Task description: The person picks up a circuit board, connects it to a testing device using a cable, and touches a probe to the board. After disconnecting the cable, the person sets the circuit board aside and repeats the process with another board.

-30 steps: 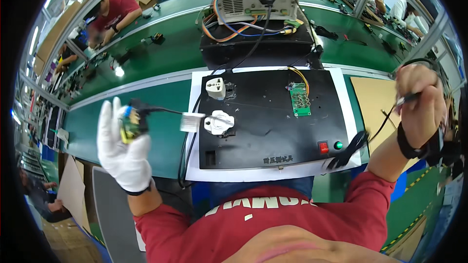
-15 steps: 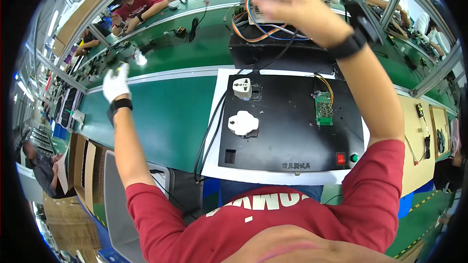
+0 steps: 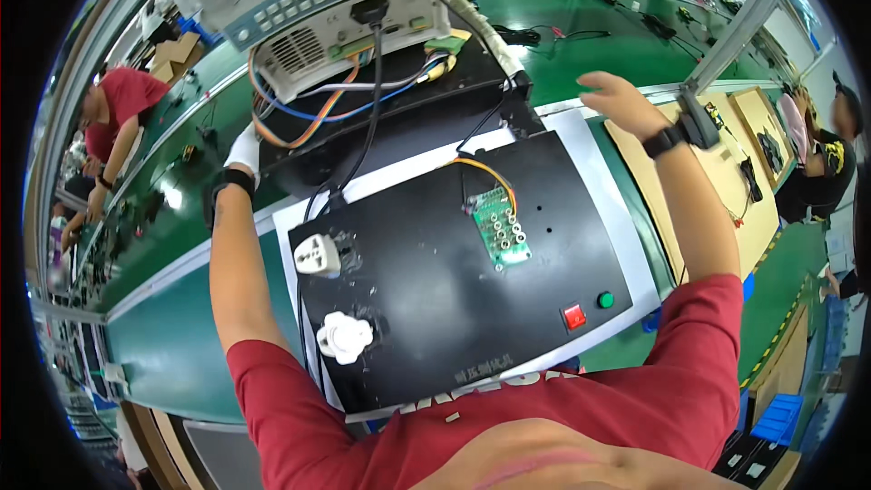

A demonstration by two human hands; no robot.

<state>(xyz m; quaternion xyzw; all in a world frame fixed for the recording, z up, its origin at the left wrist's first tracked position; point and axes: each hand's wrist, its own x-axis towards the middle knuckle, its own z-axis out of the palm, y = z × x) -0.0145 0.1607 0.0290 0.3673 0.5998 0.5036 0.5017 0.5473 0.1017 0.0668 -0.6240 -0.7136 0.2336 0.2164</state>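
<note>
My left hand [image 3: 243, 147], in a white glove with a black wrist strap, reaches far forward to the left end of the black box [image 3: 399, 122] under the grey bench instrument [image 3: 308, 0]. Its fingers are turned away, so I cannot tell what they hold. My bare right hand [image 3: 617, 95], with a black watch on the wrist, hovers with spread, empty fingers above the green bench beyond the back right corner of the black test fixture [image 3: 426, 308]. On the fixture sit two white sockets [image 3: 318, 254] [image 3: 345, 338], a small green circuit board [image 3: 499, 231], a red switch [image 3: 574, 316] and a green button [image 3: 605, 299].
Black, blue and orange cables [image 3: 363, 104] hang from the instrument down to the fixture. A metal post [image 3: 739, 23] rises at the right. Wooden boards [image 3: 726, 181] lie on the bench to the right. Other people work at the left [image 3: 113, 118] and right [image 3: 821, 159].
One second ago my left hand held a small part out to the left and my right hand was raised at the right. Both arms then reached forward; the right hand has now swung right.
</note>
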